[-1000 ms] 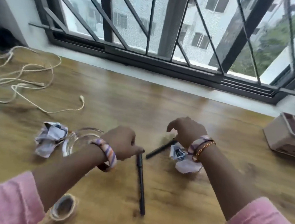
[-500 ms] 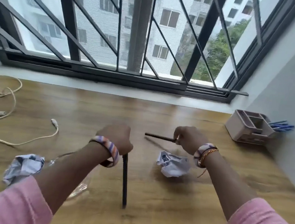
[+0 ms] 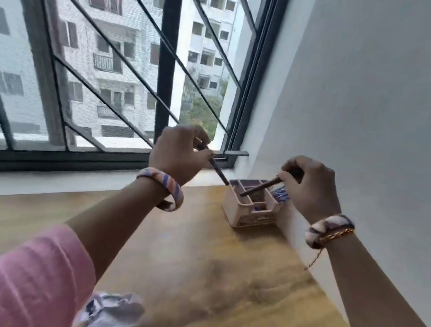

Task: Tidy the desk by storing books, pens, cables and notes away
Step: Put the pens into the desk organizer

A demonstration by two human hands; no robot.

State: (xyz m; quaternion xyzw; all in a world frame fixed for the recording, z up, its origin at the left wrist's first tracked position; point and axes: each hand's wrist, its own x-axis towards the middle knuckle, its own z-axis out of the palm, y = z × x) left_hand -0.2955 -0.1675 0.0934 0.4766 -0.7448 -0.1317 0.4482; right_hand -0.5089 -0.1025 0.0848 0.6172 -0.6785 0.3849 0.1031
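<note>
My left hand point(image 3: 176, 154) grips a dark pen point(image 3: 219, 171) that slants down to the right, its tip at the back left corner of the beige desk organiser point(image 3: 241, 214). My right hand point(image 3: 308, 187) holds a second dark pen point(image 3: 262, 187), angled down to the left with its tip inside one of the organiser's compartments. The organiser stands on the wooden desk point(image 3: 200, 261) in the corner by the wall. Several blue pens point(image 3: 280, 195) lie in its right side.
A crumpled paper note point(image 3: 112, 313) lies at the near edge of the desk, beside my left sleeve. A grey wall point(image 3: 370, 111) runs along the right. The barred window point(image 3: 112, 76) and its white sill close off the back.
Both hands lifted their pens off the desk and carried them right to the organiser in the corner. The view swung right, so the cable and the other crumpled notes dropped out of sight.
</note>
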